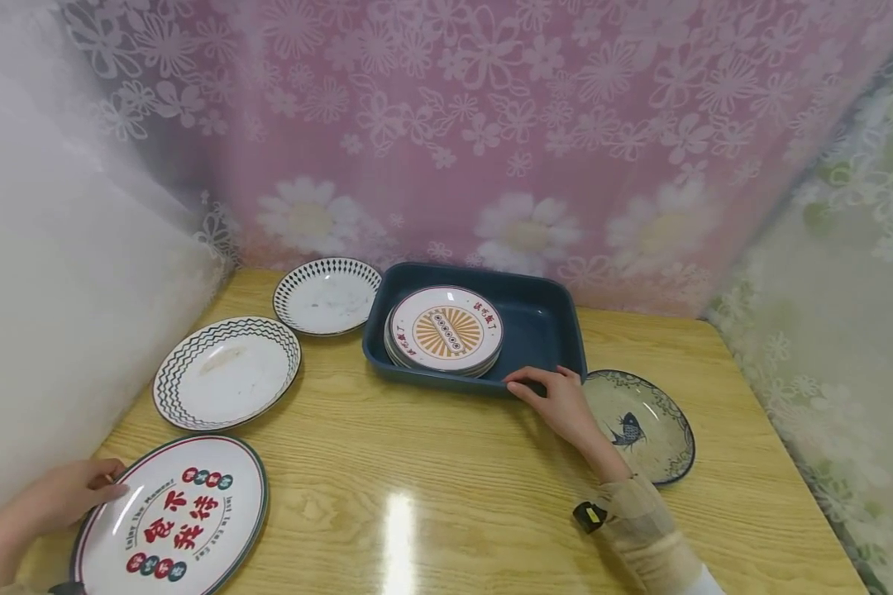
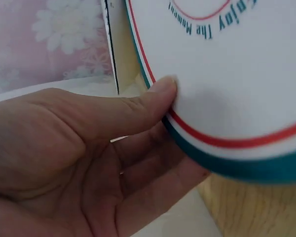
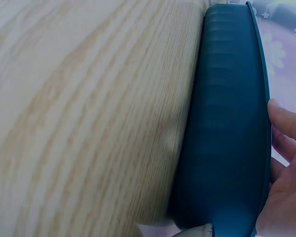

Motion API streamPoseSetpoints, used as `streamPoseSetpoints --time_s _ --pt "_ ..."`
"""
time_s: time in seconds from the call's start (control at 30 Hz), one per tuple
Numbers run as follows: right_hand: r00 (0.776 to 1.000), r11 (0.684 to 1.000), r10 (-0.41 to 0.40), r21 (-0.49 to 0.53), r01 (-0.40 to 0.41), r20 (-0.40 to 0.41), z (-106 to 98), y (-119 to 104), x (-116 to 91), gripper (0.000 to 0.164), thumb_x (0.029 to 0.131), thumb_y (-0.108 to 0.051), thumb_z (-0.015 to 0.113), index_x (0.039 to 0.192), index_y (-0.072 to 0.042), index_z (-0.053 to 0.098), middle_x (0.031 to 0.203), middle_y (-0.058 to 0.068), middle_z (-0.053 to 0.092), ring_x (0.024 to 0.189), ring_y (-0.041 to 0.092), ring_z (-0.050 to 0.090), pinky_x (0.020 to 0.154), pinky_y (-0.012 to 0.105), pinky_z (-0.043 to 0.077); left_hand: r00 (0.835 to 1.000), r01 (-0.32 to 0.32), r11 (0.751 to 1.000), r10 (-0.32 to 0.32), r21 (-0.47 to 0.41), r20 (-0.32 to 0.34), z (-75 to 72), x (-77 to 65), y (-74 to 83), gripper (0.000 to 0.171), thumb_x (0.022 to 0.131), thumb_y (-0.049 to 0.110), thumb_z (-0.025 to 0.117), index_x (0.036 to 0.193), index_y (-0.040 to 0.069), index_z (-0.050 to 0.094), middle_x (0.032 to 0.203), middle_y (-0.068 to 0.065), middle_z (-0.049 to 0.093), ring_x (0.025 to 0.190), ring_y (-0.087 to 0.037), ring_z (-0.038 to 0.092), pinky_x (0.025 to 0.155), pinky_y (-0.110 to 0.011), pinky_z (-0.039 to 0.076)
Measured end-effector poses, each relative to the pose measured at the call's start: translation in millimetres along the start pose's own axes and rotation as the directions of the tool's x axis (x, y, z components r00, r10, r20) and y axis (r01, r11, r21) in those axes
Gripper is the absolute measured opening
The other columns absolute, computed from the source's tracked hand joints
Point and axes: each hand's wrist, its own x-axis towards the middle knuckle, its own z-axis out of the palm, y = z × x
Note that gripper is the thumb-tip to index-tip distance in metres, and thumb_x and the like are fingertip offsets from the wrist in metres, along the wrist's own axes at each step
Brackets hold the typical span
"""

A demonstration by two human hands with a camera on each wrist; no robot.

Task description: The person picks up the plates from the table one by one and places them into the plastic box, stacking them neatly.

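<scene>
My left hand point(image 1: 63, 500) pinches the rim of a white plate point(image 1: 216, 463) with red and green lettering at the table's left front. In the left wrist view the thumb lies on top of that rim and the fingers are beneath it. A dark blue rectangular basin point(image 1: 539, 330) stands at the back middle, with a stack of plates point(image 1: 424, 318) in its left half; the top one has an orange sunburst print. My right hand point(image 1: 561, 405) grips the basin's front rim near its right corner. The right wrist view shows the thumb point(image 3: 285, 118) at the rim.
A beige plate with a blue fish point(image 1: 651, 421) lies right of the basin, partly behind the right hand. Two white patterned plates point(image 1: 226, 372) point(image 1: 331, 297) lie along the left side of the wooden table point(image 1: 365, 463). Flowered curtain point(image 1: 446, 165) hangs behind.
</scene>
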Motion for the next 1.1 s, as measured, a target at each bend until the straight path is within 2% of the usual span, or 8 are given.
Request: streamPoseSetpoints --time_s 0.17,0.33,0.47,0.57,0.77,0.83,0.97,1.1 --pt "1.0 1.0 0.01 -0.004 -0.01 0.002 -0.3 0.3 0.0 0.02 0.089 -0.038 0.057 0.101 -0.027 0.069 0.095 -0.003 0.072 0.094 0.018 0.06 0.106 0.061 0.015 0.997 0.021 0.981 -0.007 -0.193 0.074 2.4 -2.3 -6.0 0.019 0.092 0.016 0.053 0.097 -0.002 0.056 0.091 -0.02 0.066 0.064 -0.009 0.053 0.05 -0.028 0.049" --pt "1.0 1.0 0.02 -0.009 -0.02 -0.001 -0.2 0.9 0.0 0.02 0.089 -0.039 0.056 0.101 -0.028 0.069 0.096 -0.003 0.071 0.095 0.019 0.06 0.106 0.061 0.015 0.994 0.061 0.966 -0.035 -0.251 0.106 5.0 -2.6 -5.4 0.031 0.094 0.021 0.051 0.106 -0.008 0.054 0.095 -0.019 0.066 0.074 -0.011 0.055 0.057 -0.03 0.052" --pt "1.0 1.0 0.022 -0.006 -0.022 -0.006 -0.4 -0.1 -0.1 0.02 0.089 -0.039 0.057 0.1 -0.028 0.069 0.096 -0.003 0.071 0.095 0.018 0.06 0.107 0.061 0.015 0.985 0.14 0.945 -0.101 -0.296 0.143 6.4 -2.7 -0.8 0.038 0.095 0.026 0.05 0.11 -0.009 0.053 0.095 -0.015 0.065 0.077 -0.015 0.054 0.061 -0.032 0.053" --pt "0.999 1.0 0.031 -0.003 -0.031 -0.008 0.7 0.1 -0.7 0.019 0.089 -0.039 0.057 0.1 -0.029 0.069 0.096 -0.003 0.072 0.095 0.018 0.06 0.107 0.061 0.015 0.984 0.14 0.926 -0.089 -0.35 0.155 7.1 -4.1 1.0 0.046 0.096 0.027 0.048 0.116 -0.014 0.049 0.097 -0.017 0.064 0.079 -0.015 0.056 0.063 -0.032 0.055" --pt "0.999 0.999 0.04 -0.006 -0.04 -0.004 2.5 0.0 -2.1 0.019 0.088 -0.04 0.057 0.099 -0.029 0.068 0.094 -0.004 0.072 0.094 0.018 0.061 0.108 0.06 0.014 0.993 0.04 0.908 0.011 -0.417 0.12 9.3 -7.7 9.5 0.061 0.098 0.025 0.044 0.125 -0.027 0.03 0.111 -0.035 0.057 0.083 -0.007 0.058 0.065 -0.031 0.057" --pt "0.999 0.999 0.035 -0.005 -0.035 -0.006 2.4 -0.2 -2.2 0.019 0.088 -0.04 0.057 0.1 -0.029 0.069 0.094 -0.004 0.071 0.095 0.018 0.06 0.108 0.06 0.014 0.992 0.0 0.891 0.057 -0.454 0.113 7.5 -6.8 15.6 0.058 0.099 0.023 0.042 0.126 -0.027 0.029 0.11 -0.031 0.059 0.083 -0.006 0.059 0.065 -0.032 0.057" --pt "1.0 1.0 0.028 -0.002 -0.028 -0.012 1.9 0.0 -2.1 0.019 0.089 -0.039 0.057 0.1 -0.029 0.069 0.095 -0.004 0.071 0.095 0.018 0.06 0.108 0.06 0.014 0.991 -0.07 0.847 0.12 -0.527 0.06 -0.3 1.2 33.6 0.048 0.099 0.018 0.039 0.124 -0.023 0.034 0.102 -0.005 0.065 0.085 -0.007 0.061 0.067 -0.033 0.056" --pt "1.0 1.0 0.03 0.002 -0.03 -0.01 1.1 -0.2 -1.5 0.02 0.089 -0.04 0.057 0.1 -0.029 0.068 0.095 -0.004 0.071 0.095 0.018 0.06 0.108 0.06 0.014 0.996 -0.087 0.837 0.079 -0.54 -0.038 -10.7 14.7 62.6 0.048 0.098 0.02 0.042 0.125 -0.02 0.038 0.105 -0.004 0.061 0.085 -0.005 0.059 0.068 -0.033 0.056"
